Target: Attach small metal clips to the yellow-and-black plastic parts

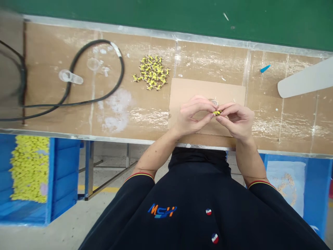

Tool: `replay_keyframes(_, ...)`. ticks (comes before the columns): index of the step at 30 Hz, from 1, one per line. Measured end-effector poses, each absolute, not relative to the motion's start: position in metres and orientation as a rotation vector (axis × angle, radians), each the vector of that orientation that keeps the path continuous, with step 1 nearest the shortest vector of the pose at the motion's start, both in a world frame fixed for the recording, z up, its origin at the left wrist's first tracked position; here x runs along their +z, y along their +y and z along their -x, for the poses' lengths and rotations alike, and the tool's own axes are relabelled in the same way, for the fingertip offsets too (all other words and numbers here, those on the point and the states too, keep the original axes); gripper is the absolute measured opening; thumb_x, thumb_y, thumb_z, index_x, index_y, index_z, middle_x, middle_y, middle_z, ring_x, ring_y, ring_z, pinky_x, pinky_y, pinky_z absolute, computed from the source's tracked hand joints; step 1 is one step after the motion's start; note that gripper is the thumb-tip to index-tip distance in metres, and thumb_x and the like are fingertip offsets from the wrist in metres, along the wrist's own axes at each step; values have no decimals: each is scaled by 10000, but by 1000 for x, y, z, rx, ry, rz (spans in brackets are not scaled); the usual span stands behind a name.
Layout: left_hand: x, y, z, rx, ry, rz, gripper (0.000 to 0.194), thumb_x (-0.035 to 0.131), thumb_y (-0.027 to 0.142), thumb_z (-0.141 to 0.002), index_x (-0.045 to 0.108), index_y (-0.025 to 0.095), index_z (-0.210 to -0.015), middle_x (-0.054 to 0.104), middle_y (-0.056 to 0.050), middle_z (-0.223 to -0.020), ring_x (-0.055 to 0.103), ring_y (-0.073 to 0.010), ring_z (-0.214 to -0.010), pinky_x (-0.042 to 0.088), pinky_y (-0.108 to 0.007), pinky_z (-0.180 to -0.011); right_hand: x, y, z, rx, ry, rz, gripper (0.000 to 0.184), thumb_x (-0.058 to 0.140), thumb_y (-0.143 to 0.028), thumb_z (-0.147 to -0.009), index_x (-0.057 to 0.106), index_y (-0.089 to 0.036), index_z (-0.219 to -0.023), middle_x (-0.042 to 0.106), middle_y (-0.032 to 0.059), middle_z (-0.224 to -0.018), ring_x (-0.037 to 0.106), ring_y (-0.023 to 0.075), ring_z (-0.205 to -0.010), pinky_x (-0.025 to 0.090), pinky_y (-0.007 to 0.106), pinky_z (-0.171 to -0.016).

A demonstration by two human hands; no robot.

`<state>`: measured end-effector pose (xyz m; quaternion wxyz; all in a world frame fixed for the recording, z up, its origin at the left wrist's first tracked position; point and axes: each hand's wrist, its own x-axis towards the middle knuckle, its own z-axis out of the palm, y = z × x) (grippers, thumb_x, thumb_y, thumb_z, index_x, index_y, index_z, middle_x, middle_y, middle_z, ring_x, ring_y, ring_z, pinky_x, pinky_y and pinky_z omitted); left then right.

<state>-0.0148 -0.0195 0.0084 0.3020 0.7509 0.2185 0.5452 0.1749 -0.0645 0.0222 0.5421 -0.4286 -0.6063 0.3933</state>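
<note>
Our small yellow plastic part [217, 113], pinched between our left hand [192, 116] and right hand [235, 121], above the cardboard sheet [208, 88], a small round metal piece [214, 102] just beyond it, a loose heap of matching yellow parts [152, 72] nearer the far edge of the worktop [145, 118], left of the sheet

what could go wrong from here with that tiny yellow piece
The small yellow part is pinched only by the fingers of the left hand and right hand, so it might slip and drop onto the cardboard or past its edge. The yellow pile lies loose on the table, so a knock could scatter it.
</note>
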Motion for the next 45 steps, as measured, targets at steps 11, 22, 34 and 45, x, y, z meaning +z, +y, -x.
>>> replay_keyframes(11, -15, 44, 127, 999, 1649, -2165, 113, 603, 190, -877, 690, 212, -946, 756, -81, -1068, 683, -241, -1091, 555, -436, -1023, 16, -61, -189, 715, -1501, 1066, 25, 785, -245, -891, 768, -259, -879, 789, 60, -938, 747, 218, -894, 582, 347, -685)
replay_keyframes(22, -24, 42, 135, 349, 2005, -2033, 870, 628, 638, -885, 356, 296, -1638, 193, -128, -1780, 131, -462, -1659, 158, -698, -1334, 22, -62, -187, 703, -1570, 1042, 58, 766, -250, -894, 755, -265, -839, 777, 45, -826, 725, 215, -778, 570, 352, -621)
replay_keyframes(34, -24, 108, 110, 330, 2015, -2135, 693, 492, 613, -989, 455, 302, -1607, 263, -101, -1768, 172, -435, -1656, 150, -667, -1339, 24, -60, -185, 652, -1666, 1009, 85, 735, -197, -907, 720, -260, -853, 772, 32, -819, 704, 188, -709, 553, 324, -578)
replay_keyframes(45, -25, 176, 94, 384, 1869, -2292, 477, 427, 453, -1046, 660, 251, -1410, 521, -138, -1590, 413, -350, -1535, 270, -629, -1300, 27, -63, -185, 663, -1754, 1006, 127, 706, -133, -924, 678, -250, -880, 753, 23, -812, 718, 178, -729, 567, 292, -590)
